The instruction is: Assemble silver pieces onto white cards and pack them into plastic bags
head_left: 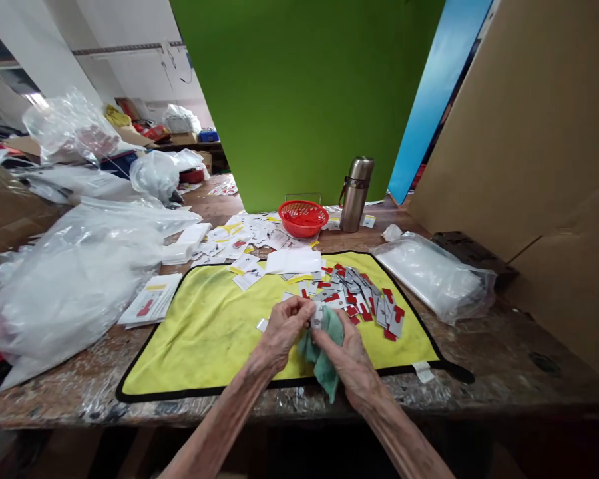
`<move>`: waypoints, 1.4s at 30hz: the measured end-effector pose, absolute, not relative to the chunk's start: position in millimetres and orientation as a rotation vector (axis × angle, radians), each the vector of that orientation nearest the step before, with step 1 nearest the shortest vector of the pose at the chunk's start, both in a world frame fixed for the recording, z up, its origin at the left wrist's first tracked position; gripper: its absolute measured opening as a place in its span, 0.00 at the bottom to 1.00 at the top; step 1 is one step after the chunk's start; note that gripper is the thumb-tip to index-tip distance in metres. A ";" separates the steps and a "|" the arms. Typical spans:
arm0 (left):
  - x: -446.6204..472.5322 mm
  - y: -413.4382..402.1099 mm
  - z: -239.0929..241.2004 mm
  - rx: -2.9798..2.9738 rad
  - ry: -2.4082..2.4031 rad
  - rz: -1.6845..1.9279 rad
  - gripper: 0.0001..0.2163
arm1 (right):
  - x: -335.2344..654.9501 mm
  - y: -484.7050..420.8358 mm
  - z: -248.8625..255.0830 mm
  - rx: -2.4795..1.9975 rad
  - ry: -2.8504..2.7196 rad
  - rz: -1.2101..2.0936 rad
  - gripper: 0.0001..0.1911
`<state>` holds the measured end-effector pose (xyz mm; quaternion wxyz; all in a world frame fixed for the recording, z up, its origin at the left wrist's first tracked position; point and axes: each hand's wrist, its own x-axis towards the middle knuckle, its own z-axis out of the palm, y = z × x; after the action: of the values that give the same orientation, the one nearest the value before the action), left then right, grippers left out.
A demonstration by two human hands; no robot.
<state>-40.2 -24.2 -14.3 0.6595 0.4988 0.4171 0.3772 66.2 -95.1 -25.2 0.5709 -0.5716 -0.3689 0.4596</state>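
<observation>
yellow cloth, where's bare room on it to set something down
The broadest bare patch of the yellow cloth lies between the card stack beside its left edge and the left hand. A smaller one lies right of the right hand, below the red-and-grey pieces. Those pieces crowd its upper right; white papers, its top middle.

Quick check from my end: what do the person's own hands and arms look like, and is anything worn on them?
The left hand and right hand are both bare, without gloves. The left forearm and right forearm are slim and uncovered, with no sleeve in view. No watch or bracelet shows at either wrist.
</observation>
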 end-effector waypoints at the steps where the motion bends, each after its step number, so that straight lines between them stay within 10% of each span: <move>1: -45.0 -24.1 -15.2 1.154 0.966 0.858 0.16 | 64.9 -95.9 -23.6 -1.318 -0.866 1.152 0.22; 16: -9.1 46.0 -22.8 1.976 1.753 0.347 0.11 | 91.4 -120.7 -39.7 -1.474 -0.968 0.988 0.18; 29: -28.7 40.2 -15.9 1.596 1.380 0.547 0.07 | 97.2 -116.1 -33.3 -1.589 -0.991 0.937 0.17; 36: -33.8 7.2 -4.2 1.330 1.035 0.590 0.13 | 72.7 -74.4 -35.5 -1.444 -1.409 0.356 0.22; 42: -45.3 0.7 -15.1 1.095 0.976 0.676 0.13 | 79.1 -98.5 -43.6 -1.494 -1.246 0.600 0.15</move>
<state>-45.3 0.7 -15.1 0.6913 0.4899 0.4366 0.3027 79.1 -98.5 -43.6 0.5254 -0.6245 -0.5207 0.2507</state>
